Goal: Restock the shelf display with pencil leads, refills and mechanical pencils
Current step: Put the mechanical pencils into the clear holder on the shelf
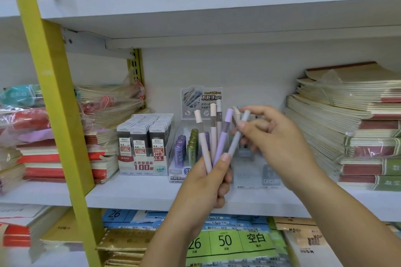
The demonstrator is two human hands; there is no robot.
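Left hand (209, 182), raised, grips a fan of pastel pink and purple mechanical pencils (213, 143); right hand (275, 134) pinches the grey mechanical pencil (238, 134) among them.

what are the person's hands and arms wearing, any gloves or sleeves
Nothing worn shows. The left hand and right hand are bare: no gloves, rings or bracelets in view, and the nails look short and unpainted. The left forearm and right forearm are bare down to the frame's edge, with no sleeve or watch visible.
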